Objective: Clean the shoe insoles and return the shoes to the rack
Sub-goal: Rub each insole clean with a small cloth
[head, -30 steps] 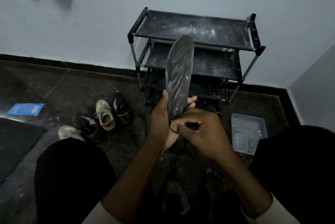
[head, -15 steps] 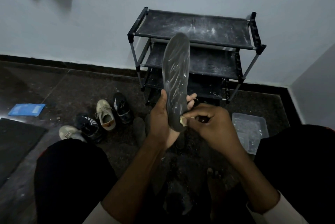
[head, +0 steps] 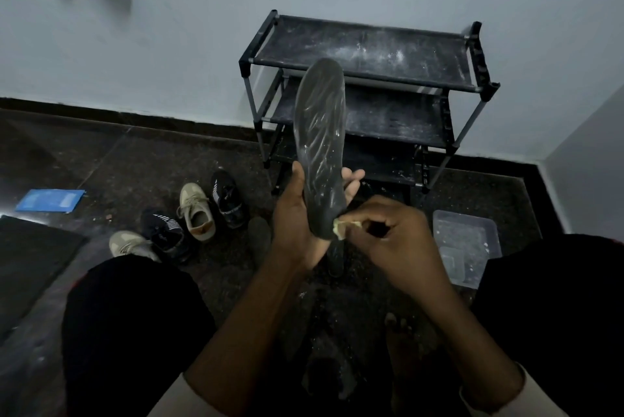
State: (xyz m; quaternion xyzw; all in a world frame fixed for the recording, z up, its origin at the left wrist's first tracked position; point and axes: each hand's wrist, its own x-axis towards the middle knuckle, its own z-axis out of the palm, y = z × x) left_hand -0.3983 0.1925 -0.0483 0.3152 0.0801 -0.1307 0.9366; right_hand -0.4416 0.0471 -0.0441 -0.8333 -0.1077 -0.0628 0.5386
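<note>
**A:** From the head view, what is being held up?

**B:** One insole (head: 320,146). It is dark grey, long and narrow, and stands upright with the toe end up, in front of the shoe rack (head: 371,55). The surface has a sheen, with slanting streaks and a few pale flecks.

**A:** Who has hold of it?

**B:** The left hand (head: 297,221) grips the heel end, with the thumb on the left edge and the fingertips showing at the right edge. The right hand (head: 395,241) pinches a small yellowish wad (head: 339,227) and presses it against the insole's lower right edge.

**A:** How many shoes are there?

**B:** Four, all on the floor to the left of the hands. The far black shoe (head: 229,199) and the far beige shoe (head: 197,210) sit side by side. The near black shoe (head: 162,227) has white stripes and touches the near beige shoe (head: 130,244), which is partly behind the person's left knee.

**A:** And the rack?

**B:** There is one rack with three black shelves, standing against the wall. Its top shelf is smeared with white dust.

**A:** What else is on the floor?

**B:** One clear plastic tub (head: 466,244) sits by the right knee. One flat blue packet (head: 50,200) lies far to the left, with one dark mat (head: 30,258) just below it.
</note>
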